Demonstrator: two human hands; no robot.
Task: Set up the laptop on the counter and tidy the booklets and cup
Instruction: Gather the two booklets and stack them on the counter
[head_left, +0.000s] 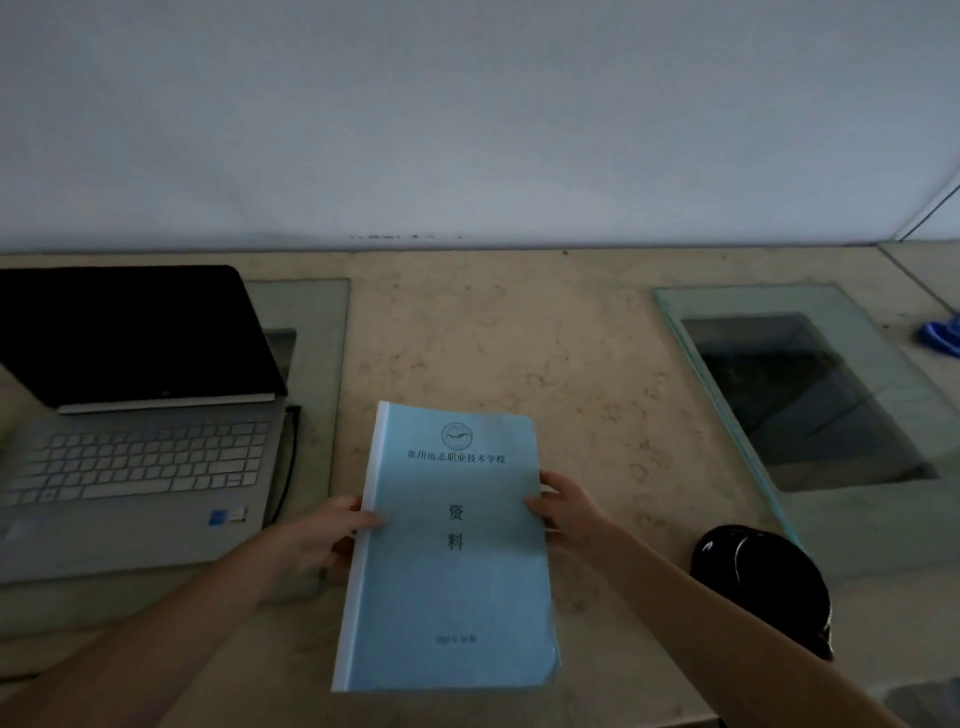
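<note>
A light-blue booklet (452, 561) with printed characters and a round emblem is held over the middle of the beige counter (519, 338). My left hand (327, 535) grips its white-taped left spine edge, and my right hand (566, 512) grips its right edge. More pages or booklets may lie beneath it; I cannot tell. A silver laptop (135, 467) stands open at the left with a dark screen. A black cup (763, 587) stands at the right, just behind my right forearm.
Two glass panels are set into the counter: one under the laptop (311, 312) and one at the right (810, 395) over a dark opening. A blue object (943, 338) lies at the far right edge. A pale wall rises behind the counter.
</note>
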